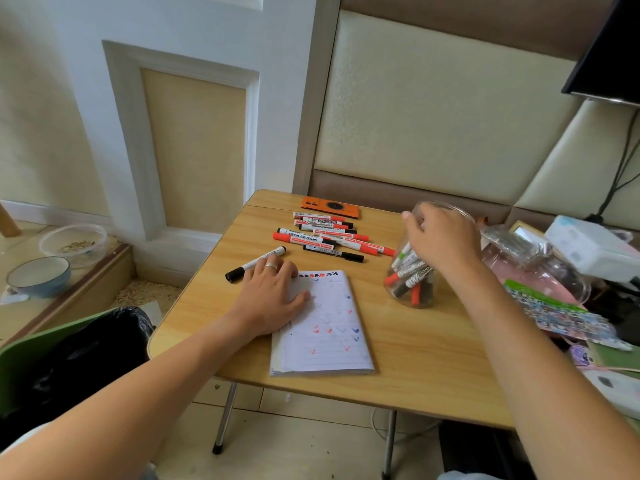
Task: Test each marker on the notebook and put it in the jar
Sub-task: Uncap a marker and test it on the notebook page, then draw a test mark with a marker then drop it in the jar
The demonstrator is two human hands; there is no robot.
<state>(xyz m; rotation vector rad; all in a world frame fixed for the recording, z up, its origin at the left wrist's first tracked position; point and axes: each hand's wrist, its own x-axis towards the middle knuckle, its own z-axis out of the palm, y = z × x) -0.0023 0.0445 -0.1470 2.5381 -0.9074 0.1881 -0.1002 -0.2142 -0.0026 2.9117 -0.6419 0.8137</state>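
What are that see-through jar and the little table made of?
The clear round jar looks like glass or hard clear plastic: the markers inside show plainly through its glossy wall. I cannot tell which. The light brown table shows a smooth wood-grain top, perhaps laminate, on thin shiny metal-looking legs.

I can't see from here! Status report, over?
Left hand flat on notebook. Right hand over jar, grip unclear. Marker pile untested. Nothing blocking.
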